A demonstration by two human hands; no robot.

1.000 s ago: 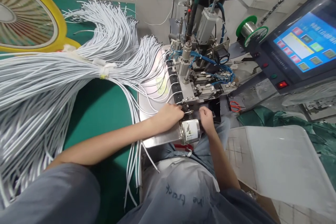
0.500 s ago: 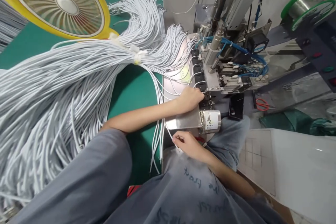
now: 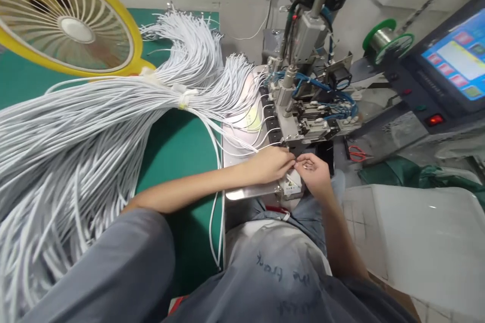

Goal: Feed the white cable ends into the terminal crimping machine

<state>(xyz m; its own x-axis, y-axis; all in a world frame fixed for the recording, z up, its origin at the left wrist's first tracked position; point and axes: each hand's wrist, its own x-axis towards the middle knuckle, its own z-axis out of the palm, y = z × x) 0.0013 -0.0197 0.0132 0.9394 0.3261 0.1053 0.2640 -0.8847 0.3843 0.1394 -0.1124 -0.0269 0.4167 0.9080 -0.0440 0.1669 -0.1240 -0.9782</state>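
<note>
My left hand reaches over the metal plate, its fingers closed in a pinch at the front of the machine's row of black blocks. Fingertip to fingertip with it is my right hand, also pinched. A thin white cable runs to the left hand; a small white piece shows between the right fingers, its end mostly hidden. More white cables are set across the black blocks. Behind them, a large tied bundle of white cables lies on the green mat.
A yellow fan stands at the back left. Pneumatic cylinders and blue hoses rise just beyond my hands. On the right are a wire spool, a touch-screen panel, red-handled scissors and a white bin.
My right hand has moved up and away from my lap to meet the left hand at the machine. The left hand has shifted slightly towards me along the blocks. The camera view has turned right.
</note>
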